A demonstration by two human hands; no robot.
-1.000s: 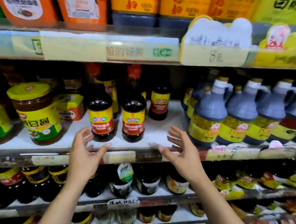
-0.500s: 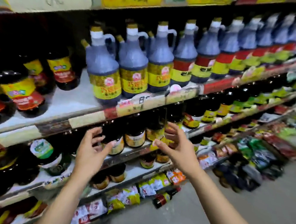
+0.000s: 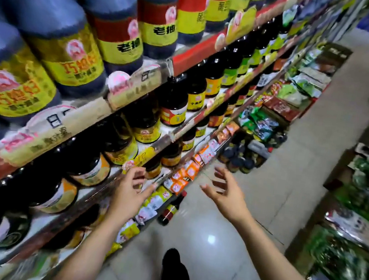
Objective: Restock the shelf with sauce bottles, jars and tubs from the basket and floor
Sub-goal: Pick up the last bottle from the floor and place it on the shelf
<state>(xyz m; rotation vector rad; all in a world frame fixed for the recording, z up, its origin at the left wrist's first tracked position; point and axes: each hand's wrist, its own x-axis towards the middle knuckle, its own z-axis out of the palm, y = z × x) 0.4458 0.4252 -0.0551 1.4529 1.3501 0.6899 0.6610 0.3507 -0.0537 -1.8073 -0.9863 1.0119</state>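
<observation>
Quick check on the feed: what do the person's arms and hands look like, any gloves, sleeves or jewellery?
Both hands, left and right, are bare, with no gloves. No rings, watch or bracelets show. Both forearms are uncovered as far as the frame's bottom edge, so no sleeves are in view. The picture is too blurred to make out the nails.

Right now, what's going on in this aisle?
A person is restocking sauce shelves, and both hands are empty. The left hand is open beside the lower shelf edge; the right hand is spread open over the floor. A dark sauce bottle stands on the floor by the bottom shelf, with a cluster of bottles farther down the aisle.
</observation>
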